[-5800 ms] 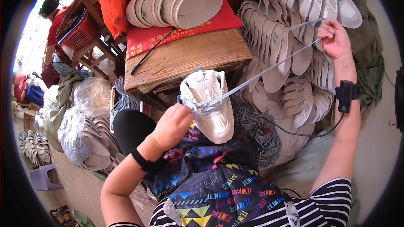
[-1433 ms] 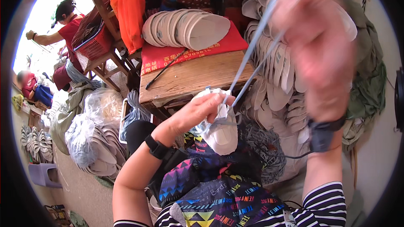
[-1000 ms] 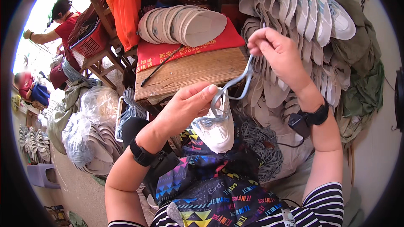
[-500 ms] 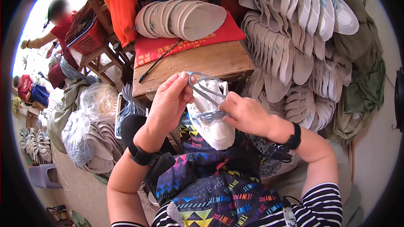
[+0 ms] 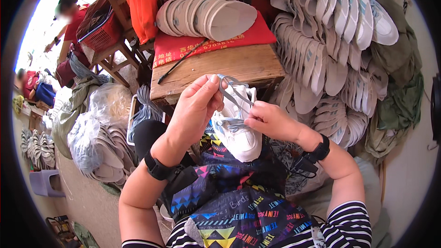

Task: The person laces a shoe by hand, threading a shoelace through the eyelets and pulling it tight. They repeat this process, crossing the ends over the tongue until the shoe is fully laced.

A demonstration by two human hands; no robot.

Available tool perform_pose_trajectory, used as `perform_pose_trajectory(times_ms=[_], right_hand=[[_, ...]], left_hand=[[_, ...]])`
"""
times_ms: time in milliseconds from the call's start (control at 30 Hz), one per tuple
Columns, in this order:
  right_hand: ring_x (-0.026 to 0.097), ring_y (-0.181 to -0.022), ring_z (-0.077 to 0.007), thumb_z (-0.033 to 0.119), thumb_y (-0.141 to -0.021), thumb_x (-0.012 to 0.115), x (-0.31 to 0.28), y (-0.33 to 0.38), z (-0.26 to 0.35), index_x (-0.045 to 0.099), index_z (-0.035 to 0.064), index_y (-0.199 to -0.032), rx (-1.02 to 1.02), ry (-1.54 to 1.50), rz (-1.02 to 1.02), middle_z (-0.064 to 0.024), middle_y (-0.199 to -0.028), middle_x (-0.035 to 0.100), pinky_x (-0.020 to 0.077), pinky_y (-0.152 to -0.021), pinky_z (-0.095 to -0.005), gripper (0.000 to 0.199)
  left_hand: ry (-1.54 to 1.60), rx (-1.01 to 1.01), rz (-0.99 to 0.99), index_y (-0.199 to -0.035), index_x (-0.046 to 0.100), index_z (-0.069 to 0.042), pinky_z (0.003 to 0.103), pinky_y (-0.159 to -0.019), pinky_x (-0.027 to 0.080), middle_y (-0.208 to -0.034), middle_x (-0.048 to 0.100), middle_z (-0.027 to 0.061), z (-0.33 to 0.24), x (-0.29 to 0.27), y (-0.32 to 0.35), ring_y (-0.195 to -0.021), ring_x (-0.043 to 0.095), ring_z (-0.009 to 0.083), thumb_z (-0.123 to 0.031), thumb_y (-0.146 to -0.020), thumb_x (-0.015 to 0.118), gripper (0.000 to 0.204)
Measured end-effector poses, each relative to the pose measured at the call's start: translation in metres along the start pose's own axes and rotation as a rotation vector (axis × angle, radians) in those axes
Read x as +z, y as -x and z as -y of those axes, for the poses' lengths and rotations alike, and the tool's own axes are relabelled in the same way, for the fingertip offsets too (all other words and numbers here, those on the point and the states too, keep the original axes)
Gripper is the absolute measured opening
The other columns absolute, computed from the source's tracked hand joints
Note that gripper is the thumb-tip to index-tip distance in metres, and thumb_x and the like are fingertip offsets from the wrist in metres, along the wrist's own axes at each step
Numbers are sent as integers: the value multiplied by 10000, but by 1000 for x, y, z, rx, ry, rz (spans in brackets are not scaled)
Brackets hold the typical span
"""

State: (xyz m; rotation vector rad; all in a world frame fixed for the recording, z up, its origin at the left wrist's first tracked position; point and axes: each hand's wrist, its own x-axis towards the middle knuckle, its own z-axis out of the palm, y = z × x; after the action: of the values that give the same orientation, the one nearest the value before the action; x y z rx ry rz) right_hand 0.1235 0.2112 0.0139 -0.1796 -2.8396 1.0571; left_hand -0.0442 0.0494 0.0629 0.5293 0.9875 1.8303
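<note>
A white sneaker (image 5: 239, 134) rests on my lap, toe toward me, on a dark apron with coloured triangles (image 5: 234, 202). A pale grey-blue lace (image 5: 233, 93) loops above its tongue. My left hand (image 5: 197, 105) pinches the lace at the top of the loop. My right hand (image 5: 270, 120) holds the lace lower down, against the shoe's right side. Both wrists wear black bands.
A wooden table (image 5: 220, 71) stands just beyond the shoe, with a red cloth (image 5: 183, 48) and a row of shoe soles (image 5: 206, 16). Stacked shoe uppers (image 5: 330, 41) pile up on the right. Bags of soles (image 5: 98, 133) lie left. A person in red (image 5: 69, 23) works far left.
My right hand, earlier stretched far out pulling the lace taut, has come back down to the shoe. Both hands now sit close together at the lace loop.
</note>
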Motion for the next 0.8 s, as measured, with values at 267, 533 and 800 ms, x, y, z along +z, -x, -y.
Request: perform_pose_trajectory(times_ms=[267, 533, 800], right_hand=[[598, -704, -292, 290, -798, 752, 2, -6, -15, 624, 30, -738, 241, -279, 2, -116, -757, 564, 479, -641, -376, 296], [672, -813, -310, 189, -855, 674, 3, -2, 35, 642, 74, -902, 248, -191, -185, -160, -936, 674, 513, -662, -400, 129], [648, -858, -120, 121, -972, 574, 3, -23, 51, 496, -7, -1306, 65, -947, -12, -81, -892, 674, 511, -759, -273, 367]], left_hand=[[12, 52, 17, -909, 552, -47, 248, -647, 380, -789, 522, 1, -8, 0, 10, -680, 447, 77, -204, -1038, 488, 213], [19, 216, -26, -918, 553, -32, 246, -644, 363, -738, 448, -18, -22, -5, 14, -644, 393, 72, -219, -1053, 451, 252], [22, 163, -12, -1041, 607, -10, 206, -683, 446, -786, 579, 4, -13, 8, 6, -692, 521, 75, -205, -1027, 519, 214]])
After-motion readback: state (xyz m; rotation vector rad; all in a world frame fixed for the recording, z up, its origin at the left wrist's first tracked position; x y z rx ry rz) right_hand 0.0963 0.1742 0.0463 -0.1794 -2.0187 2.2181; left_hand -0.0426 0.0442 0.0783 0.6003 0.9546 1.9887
